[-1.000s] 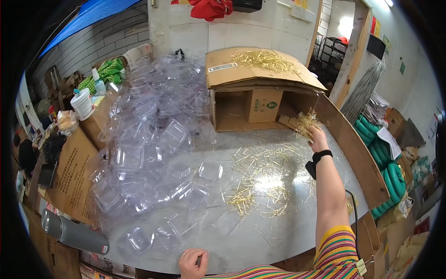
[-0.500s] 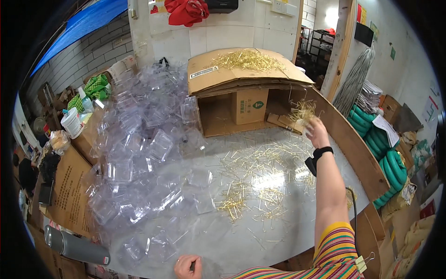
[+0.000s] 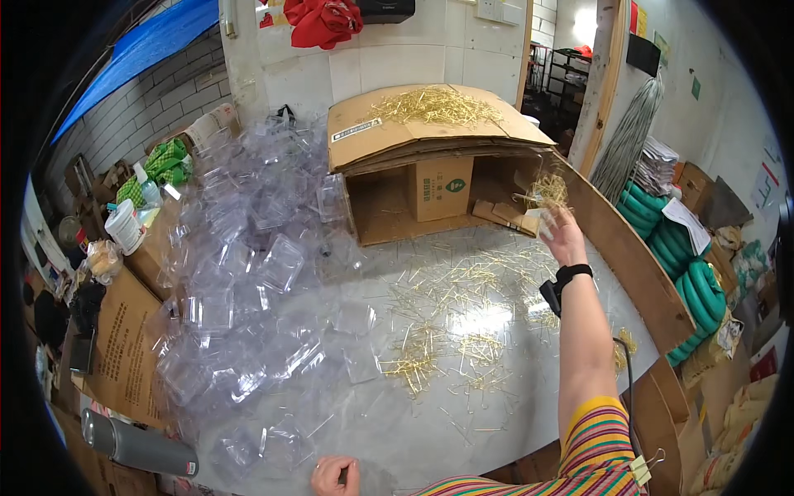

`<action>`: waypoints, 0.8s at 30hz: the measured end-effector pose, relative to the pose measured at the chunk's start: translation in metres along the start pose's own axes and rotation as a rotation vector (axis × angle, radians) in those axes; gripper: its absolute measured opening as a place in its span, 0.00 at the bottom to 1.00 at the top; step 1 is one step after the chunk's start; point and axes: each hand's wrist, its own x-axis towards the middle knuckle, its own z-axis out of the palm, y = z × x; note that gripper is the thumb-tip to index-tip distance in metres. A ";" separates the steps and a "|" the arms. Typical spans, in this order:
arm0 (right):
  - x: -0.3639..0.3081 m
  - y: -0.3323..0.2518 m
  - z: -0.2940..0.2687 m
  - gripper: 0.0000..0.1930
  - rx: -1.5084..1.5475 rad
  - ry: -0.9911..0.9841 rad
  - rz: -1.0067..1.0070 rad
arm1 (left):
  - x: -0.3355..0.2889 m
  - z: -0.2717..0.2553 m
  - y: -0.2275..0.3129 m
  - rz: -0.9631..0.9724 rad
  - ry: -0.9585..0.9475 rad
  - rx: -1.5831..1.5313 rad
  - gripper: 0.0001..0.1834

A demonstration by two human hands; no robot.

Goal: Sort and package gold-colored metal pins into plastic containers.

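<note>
- The fingers (image 3: 552, 218) of the right hand (image 3: 566, 240) blur into the gold strands (image 3: 549, 190); their grip cannot be told.
- The lower edge cuts off the left hand (image 3: 334, 477).
- The red cloth (image 3: 322, 22) runs beyond the upper edge.

Grey bottle (image 3: 149, 446) on its side, white tub (image 3: 124, 229), red cloth (image 3: 321, 25), green tubing (image 3: 700, 298) at right, blue sheet (image 3: 139, 62)

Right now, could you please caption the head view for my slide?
Right hand at a clump of thin gold strands, left hand curled near clear plastic containers.
</note>
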 end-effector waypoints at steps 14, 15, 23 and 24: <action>0.011 -0.051 -0.034 0.13 0.218 -0.053 -0.136 | 0.001 0.000 0.005 -0.080 -0.027 0.029 0.04; 0.011 -0.055 -0.041 0.14 0.040 0.065 -0.075 | 0.002 0.000 0.005 -0.072 -0.018 0.036 0.04; 0.003 -0.076 -0.110 0.17 -0.309 0.369 0.120 | -0.004 -0.003 -0.004 -0.064 -0.038 0.069 0.04; -0.004 -0.074 -0.108 0.16 -0.381 0.391 0.123 | -0.006 -0.003 -0.007 -0.042 -0.025 0.081 0.04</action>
